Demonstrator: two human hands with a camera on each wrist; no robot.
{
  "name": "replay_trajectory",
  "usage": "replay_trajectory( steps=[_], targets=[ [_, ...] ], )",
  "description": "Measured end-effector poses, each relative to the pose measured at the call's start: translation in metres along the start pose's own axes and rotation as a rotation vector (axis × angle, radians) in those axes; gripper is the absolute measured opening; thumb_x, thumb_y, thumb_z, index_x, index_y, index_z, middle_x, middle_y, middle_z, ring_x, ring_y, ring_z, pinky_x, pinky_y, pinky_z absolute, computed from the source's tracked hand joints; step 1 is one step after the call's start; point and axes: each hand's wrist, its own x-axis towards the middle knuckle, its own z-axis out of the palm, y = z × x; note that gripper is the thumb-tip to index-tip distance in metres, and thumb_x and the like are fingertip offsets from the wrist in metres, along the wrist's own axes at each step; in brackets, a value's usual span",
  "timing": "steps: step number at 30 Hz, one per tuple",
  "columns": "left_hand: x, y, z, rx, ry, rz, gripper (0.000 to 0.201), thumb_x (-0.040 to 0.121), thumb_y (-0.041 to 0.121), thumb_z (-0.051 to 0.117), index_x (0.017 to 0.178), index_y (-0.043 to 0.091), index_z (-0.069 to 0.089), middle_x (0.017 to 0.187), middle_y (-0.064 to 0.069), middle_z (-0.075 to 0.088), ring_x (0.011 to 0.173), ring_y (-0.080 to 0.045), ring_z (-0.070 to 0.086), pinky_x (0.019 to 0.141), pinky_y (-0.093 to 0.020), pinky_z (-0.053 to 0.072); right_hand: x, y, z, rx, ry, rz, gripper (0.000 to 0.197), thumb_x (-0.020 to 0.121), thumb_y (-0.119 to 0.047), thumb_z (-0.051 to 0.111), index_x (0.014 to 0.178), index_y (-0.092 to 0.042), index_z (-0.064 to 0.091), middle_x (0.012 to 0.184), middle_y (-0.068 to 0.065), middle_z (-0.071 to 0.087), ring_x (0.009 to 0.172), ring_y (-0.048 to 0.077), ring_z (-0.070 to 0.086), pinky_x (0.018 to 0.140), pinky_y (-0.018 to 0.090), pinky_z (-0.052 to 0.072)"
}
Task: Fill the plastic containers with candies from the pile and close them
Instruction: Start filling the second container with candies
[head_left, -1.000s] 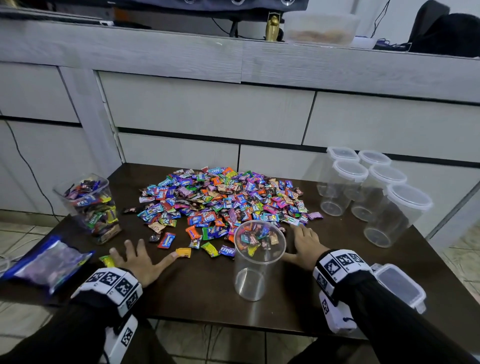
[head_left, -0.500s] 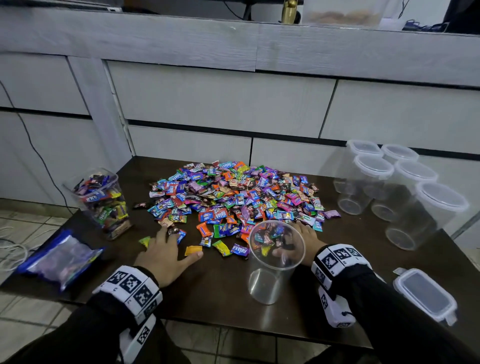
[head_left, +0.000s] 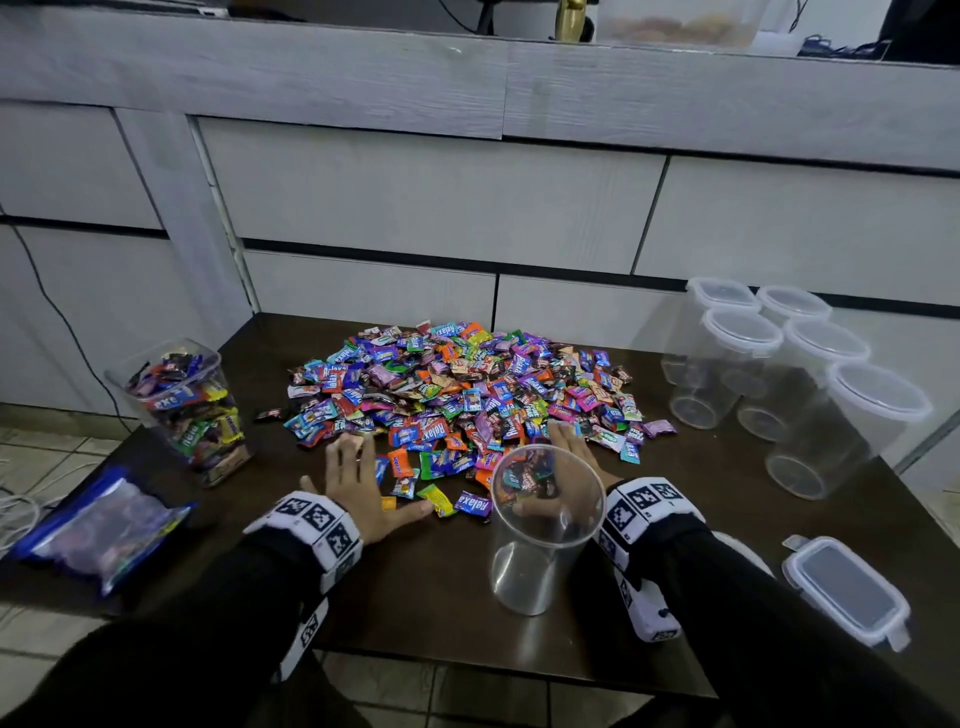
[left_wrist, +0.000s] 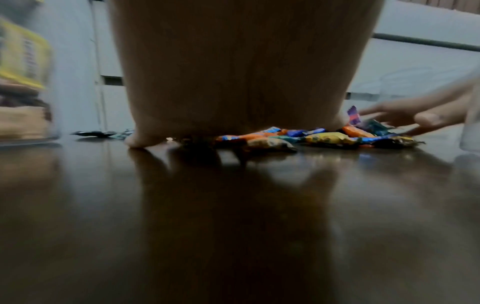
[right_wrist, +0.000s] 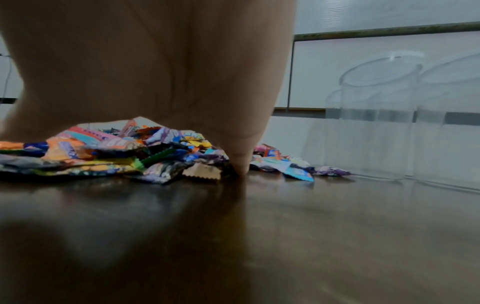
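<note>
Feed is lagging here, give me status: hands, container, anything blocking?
Left hand and right hand open, flat at colourful candy pile. Open clear plastic container upright, empty. Nothing blocking.

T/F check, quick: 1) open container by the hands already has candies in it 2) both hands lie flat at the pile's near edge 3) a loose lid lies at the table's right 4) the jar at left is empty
1) False: the open container is empty; candies show through its clear wall.
2) True: left hand and right hand rest on the candy pile.
3) True: lid.
4) False: the left jar holds candies.
</note>
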Motion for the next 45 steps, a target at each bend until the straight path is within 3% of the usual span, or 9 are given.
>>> replay_trajectory(
  steps=[2, 6, 11, 21, 26, 30, 35, 38, 45],
  targets=[
    [0.004, 0.015, -0.002, 0.027, -0.022, 0.096, 0.126, 0.073, 0.085, 0.047, 0.150, 0.017, -0.025, 0.157, -0.007, -0.033, 0.148, -0.030, -0.023, 0.118, -0.058, 0.001, 0.006, -0.007, 0.004, -0.059, 0.024, -0.007, 0.121, 0.062, -0.081, 0.032, 0.150, -0.011, -0.011, 0.159, 0.009, -0.016, 0.146, 0.032, -0.012, 0.119, 0.043, -0.001],
    [0.014, 0.045, -0.004, 0.101, -0.037, 0.316, 0.119, 0.078, 0.079, 0.049, 0.151, 0.020, -0.025, 0.155, -0.005, -0.037, 0.147, -0.027, -0.024, 0.120, -0.054, 0.000, 0.016, -0.014, 0.008, -0.016, 0.101, 0.017, 0.110, 0.077, -0.065, 0.062, 0.151, -0.030, -0.011, 0.159, 0.003, -0.016, 0.145, 0.038, -0.007, 0.117, 0.055, 0.011],
    [0.024, 0.066, -0.003, 0.160, 0.010, 0.412, 0.103, 0.083, 0.078, 0.043, 0.154, 0.029, -0.014, 0.159, 0.003, -0.029, 0.150, -0.024, -0.012, 0.118, -0.056, 0.007, 0.028, -0.009, -0.007, -0.200, 0.055, -0.104, 0.117, 0.068, -0.075, 0.061, 0.149, -0.036, -0.014, 0.159, 0.004, -0.016, 0.144, 0.041, 0.004, 0.110, 0.061, 0.020],
    [0.033, 0.072, -0.014, 0.267, 0.183, 0.496, 0.080, 0.093, 0.062, 0.047, 0.155, 0.029, 0.010, 0.154, -0.006, 0.020, 0.136, -0.028, 0.025, 0.107, -0.042, 0.032, 0.043, -0.010, -0.018, -0.050, 0.039, -0.198, 0.074, 0.080, -0.042, 0.070, 0.141, -0.028, 0.030, 0.128, 0.016, 0.030, 0.114, 0.041, 0.048, 0.098, 0.049, 0.042],
    [0.032, 0.076, -0.024, 0.249, 0.156, 0.507, 0.057, 0.103, 0.029, 0.046, 0.152, 0.020, 0.019, 0.145, -0.012, 0.031, 0.133, -0.030, 0.030, 0.102, -0.042, 0.043, 0.036, -0.005, -0.026, -0.019, 0.073, -0.215, 0.066, 0.081, -0.025, 0.071, 0.138, -0.026, 0.038, 0.127, 0.015, 0.040, 0.112, 0.035, 0.052, 0.097, 0.044, 0.045],
    [0.028, 0.076, -0.035, 0.165, 0.120, 0.502, 0.044, 0.103, 0.030, 0.044, 0.141, 0.011, 0.034, 0.146, -0.017, 0.035, 0.134, -0.033, 0.036, 0.103, -0.042, 0.041, 0.028, 0.004, -0.032, 0.067, 0.219, -0.201, 0.055, 0.087, 0.002, 0.055, 0.137, -0.017, 0.043, 0.127, 0.015, 0.053, 0.116, 0.030, 0.053, 0.096, 0.033, 0.041],
    [0.021, 0.066, -0.040, 0.100, 0.130, 0.552, 0.043, 0.098, 0.046, 0.047, 0.125, 0.013, 0.046, 0.119, -0.009, 0.057, 0.105, -0.027, 0.058, 0.085, -0.041, 0.051, 0.019, 0.008, -0.038, 0.157, 0.148, -0.112, 0.051, 0.091, -0.010, 0.058, 0.137, -0.012, 0.036, 0.119, 0.014, 0.060, 0.113, 0.030, 0.056, 0.090, 0.032, 0.045],
    [0.019, 0.064, -0.041, 0.120, 0.181, 0.537, 0.044, 0.099, 0.051, 0.043, 0.124, 0.015, 0.048, 0.116, -0.007, 0.059, 0.104, -0.024, 0.059, 0.080, -0.038, 0.051, 0.017, 0.008, -0.041, 0.164, 0.115, -0.103, 0.050, 0.092, -0.019, 0.060, 0.136, -0.017, 0.036, 0.107, 0.008, 0.058, 0.109, 0.028, 0.057, 0.080, 0.027, 0.039],
    [0.018, 0.074, -0.031, -0.016, 0.152, 0.531, 0.048, 0.100, 0.050, 0.042, 0.133, 0.016, 0.043, 0.131, -0.008, 0.036, 0.091, -0.021, 0.056, 0.073, -0.030, 0.046, 0.024, -0.005, -0.023, 0.200, 0.098, 0.006, 0.074, 0.090, -0.044, 0.059, 0.148, -0.019, 0.019, 0.147, 0.018, 0.024, 0.136, 0.035, 0.031, 0.110, 0.049, 0.031]
  ],
)
